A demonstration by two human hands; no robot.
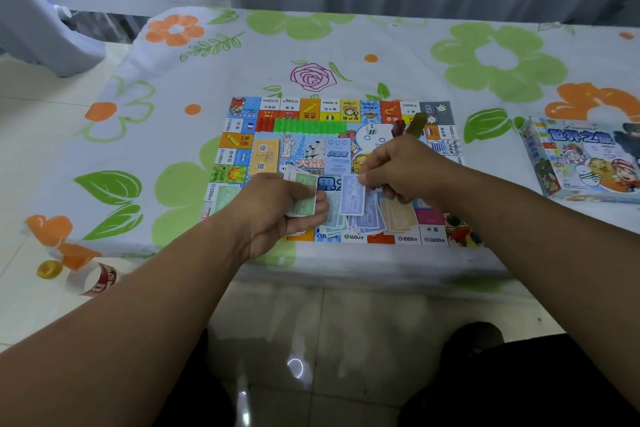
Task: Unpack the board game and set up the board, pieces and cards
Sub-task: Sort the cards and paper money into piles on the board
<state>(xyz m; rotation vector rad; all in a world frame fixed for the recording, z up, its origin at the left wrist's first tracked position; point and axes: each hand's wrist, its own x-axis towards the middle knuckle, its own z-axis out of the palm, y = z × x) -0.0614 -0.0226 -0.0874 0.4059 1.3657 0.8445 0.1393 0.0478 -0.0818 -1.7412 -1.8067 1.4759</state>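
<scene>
While the right hand (405,166) pinches a blue note (353,199) at its upper corner between thumb and forefinger, its other fingers are curled under the palm. The note hangs just over the near half of the board (239,142).

Left hand (273,215): fingers and thumb curled round a stack of green notes (304,199), held over the board's near-left part, just beside the blue note. Whether the two touch cannot be told.

Below the hands, three fanned piles lie side by side along the board's near edge:
- teal pile (330,218)
- blue pile (372,218)
- tan pile (398,215)

Neighbouring piles overlap slightly. At the near-right corner sits a cluster of coloured pawns (460,234), blurred.

Toward the far edge, a row of green houses (310,126) stands in line, with red pieces (266,123) at its left end. A white die (371,129) lies to its right. Past the right knuckles, a dark red piece (398,128) and an olive piece (415,123) are partly hidden. A yellow card (265,156) and a blue card stack (337,154) lie mid-board.

The board's near edge runs close to the table's near edge. A broad band of the flowered tablecloth (485,55) runs behind the far edge. Another band lies to the left, and a narrower one lies between the board's right edge and the game box (585,163). The box lies flat, well apart from the board.

Low at the left are a red-and-white ring (98,279) and a small yellow object (48,269). Whether they sit on cloth or floor cannot be told.
</scene>
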